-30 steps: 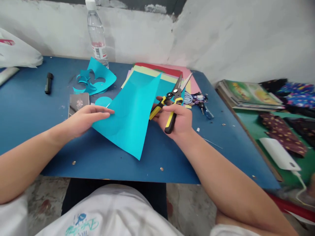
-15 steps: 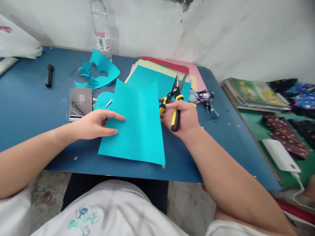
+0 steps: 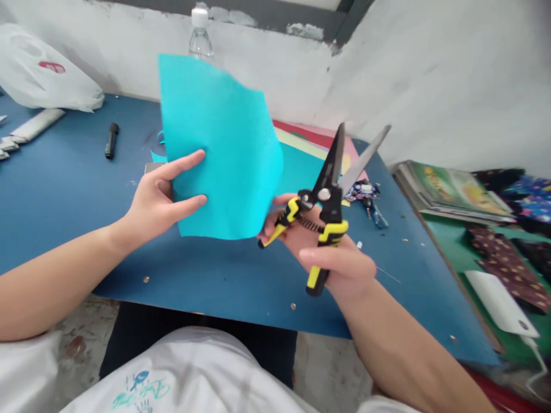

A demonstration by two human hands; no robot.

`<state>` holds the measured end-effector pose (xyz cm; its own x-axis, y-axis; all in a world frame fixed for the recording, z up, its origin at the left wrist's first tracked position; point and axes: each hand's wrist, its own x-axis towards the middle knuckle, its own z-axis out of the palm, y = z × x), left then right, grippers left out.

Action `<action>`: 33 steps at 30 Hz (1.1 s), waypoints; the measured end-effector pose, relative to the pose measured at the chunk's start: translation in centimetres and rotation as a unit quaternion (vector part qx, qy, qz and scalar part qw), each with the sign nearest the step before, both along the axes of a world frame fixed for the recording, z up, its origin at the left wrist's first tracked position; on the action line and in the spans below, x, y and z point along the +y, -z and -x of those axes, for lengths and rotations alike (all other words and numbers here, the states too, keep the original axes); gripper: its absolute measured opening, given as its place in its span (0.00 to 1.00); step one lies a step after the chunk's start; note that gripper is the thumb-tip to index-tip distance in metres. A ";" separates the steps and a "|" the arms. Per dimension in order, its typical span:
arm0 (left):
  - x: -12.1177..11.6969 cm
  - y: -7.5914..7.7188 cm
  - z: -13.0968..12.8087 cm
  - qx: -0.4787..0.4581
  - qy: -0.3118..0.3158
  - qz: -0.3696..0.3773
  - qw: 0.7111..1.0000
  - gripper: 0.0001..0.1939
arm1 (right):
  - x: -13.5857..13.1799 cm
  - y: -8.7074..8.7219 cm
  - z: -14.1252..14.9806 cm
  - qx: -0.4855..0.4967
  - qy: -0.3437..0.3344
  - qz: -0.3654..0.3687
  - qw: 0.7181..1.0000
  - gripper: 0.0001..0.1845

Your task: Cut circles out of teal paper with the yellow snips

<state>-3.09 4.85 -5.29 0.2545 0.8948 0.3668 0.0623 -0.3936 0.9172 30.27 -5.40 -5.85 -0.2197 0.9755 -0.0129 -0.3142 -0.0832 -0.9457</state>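
Step in hand, as judged from the pose: presenting a sheet to the blades ahead of a first cut. Left hand [image 3: 161, 201] pinches the turquoise paper sheet [image 3: 217, 149] at its lower left edge, thumb in front and fingers spread across the face, holding it upright above the blue table [image 3: 64, 195]. Right hand [image 3: 333, 258] is closed around the yellow-and-black handles of the scissors [image 3: 329, 198]; the blades stand parted and point up and away, just right of the sheet and not touching it. No cut is visible along the near edge.

Next move calls for bringing the sheet's right edge between the parted blades, keeping the paper taut so it does not buckle, and keeping the left fingers away from the cutting line.

Surroundings: a stack of coloured paper [image 3: 310, 143] lies on the table behind the sheet, a black marker [image 3: 111, 140] lies to the left, a water bottle [image 3: 200, 34] stands at the wall, partly hidden by the sheet, and a white plastic bag [image 3: 47, 80] sits at the far left. Books [image 3: 451, 192] lie to the right, well apart. Nothing obstructs the gap between blades and sheet.
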 end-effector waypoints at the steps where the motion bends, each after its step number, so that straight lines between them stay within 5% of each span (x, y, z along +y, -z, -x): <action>1: 0.1 0.2 0.1 -0.015 -0.020 -0.030 0.999 0.47 | -0.4 0.2 0.2 -0.005 -0.041 -0.011 0.999 0.37; 6: -0.2 0.3 0.3 -0.030 -0.081 -0.055 0.995 0.51 | -1.2 1.5 0.5 -0.093 -0.167 0.045 0.981 0.37; 13: -2.1 0.3 -0.6 -0.155 -0.051 0.034 0.986 0.35 | -1.8 1.8 0.8 -0.153 -0.161 0.078 0.972 0.41; 24: -2.7 -0.3 0.3 -0.143 -0.057 -0.042 0.987 0.42 | -2.2 0.1 0.5 -0.267 -0.165 0.114 0.943 0.41; 33: -2.7 0.8 1.1 -0.106 -0.067 -0.089 0.988 0.48 | -2.4 -0.7 0.5 -0.328 -0.146 0.094 0.928 0.32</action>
<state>-4.16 2.14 -6.05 0.0394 0.8322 0.5531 -0.0615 -0.5505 0.8326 29.78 -7.76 -5.18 -0.3598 0.8419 -0.4022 0.3864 -0.2579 -0.8855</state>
